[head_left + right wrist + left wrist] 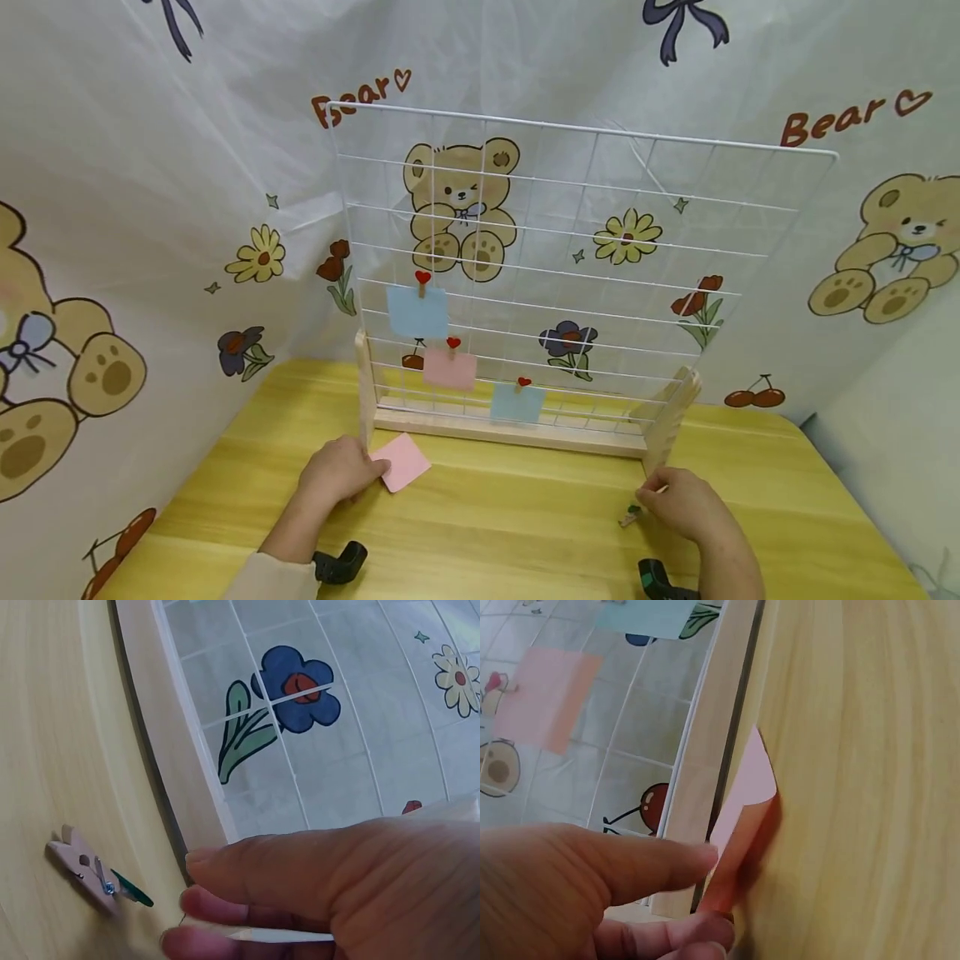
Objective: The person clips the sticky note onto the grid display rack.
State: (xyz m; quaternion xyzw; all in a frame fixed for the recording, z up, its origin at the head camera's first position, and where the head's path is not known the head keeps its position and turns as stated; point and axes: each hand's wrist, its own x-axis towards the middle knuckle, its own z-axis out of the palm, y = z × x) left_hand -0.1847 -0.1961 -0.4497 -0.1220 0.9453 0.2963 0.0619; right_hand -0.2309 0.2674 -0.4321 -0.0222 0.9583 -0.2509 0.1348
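My left hand (341,473) pinches a pink paper note (402,462) at its edge, between thumb and fingers. In the left wrist view the note (739,817) is raised at an angle over the wood, one corner curling. On the right side, a small wooden clothespin (628,518) with a green ornament lies on the table. My right hand (686,502) hovers just beside it, fingers loosely bent. In the right wrist view the clothespin (86,870) is apart from the fingertips (202,902), and no held thing shows.
A white wire grid (570,225) stands in a wooden base (510,435) behind both hands. Clipped to it with heart clothespins are a blue note (417,312), a pink note (450,369) and a light-blue note (517,403). A bear-printed cloth (262,150) hangs behind.
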